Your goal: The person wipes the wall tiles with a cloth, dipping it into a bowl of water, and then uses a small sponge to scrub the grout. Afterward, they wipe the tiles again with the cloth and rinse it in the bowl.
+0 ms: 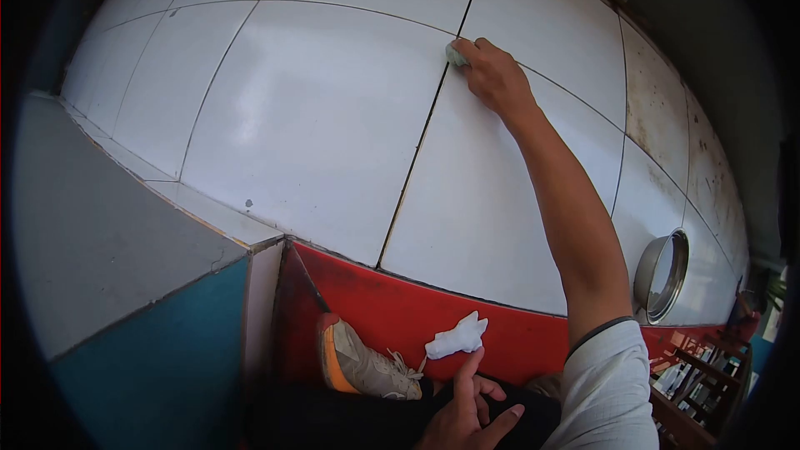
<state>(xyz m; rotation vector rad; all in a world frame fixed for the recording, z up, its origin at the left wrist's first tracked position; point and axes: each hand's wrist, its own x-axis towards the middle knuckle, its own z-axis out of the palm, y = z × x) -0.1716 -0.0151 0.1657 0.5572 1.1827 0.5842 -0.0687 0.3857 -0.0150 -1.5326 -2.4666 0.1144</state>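
Observation:
My right hand (493, 75) stretches far forward over white tiles (325, 125). It is closed around a grey-green wad (457, 53), perhaps a cloth or sponge, pressed at a dark grout joint where tiles meet. Most of the wad is hidden under the fingers. My left hand (471, 412) rests low by my lap, its fingers apart and holding nothing. Just beyond its raised index finger, a crumpled white piece of cloth or paper (457, 337) lies on the red surface (367, 287).
A round metal basin (662, 277) stands on the tiles at the right. My shoe (367, 362) is on the red surface. At the left rises a grey-topped ledge (125, 217) with a teal side. Stained tiles (658, 100) lie at the far right; another person (744, 317) is in the background.

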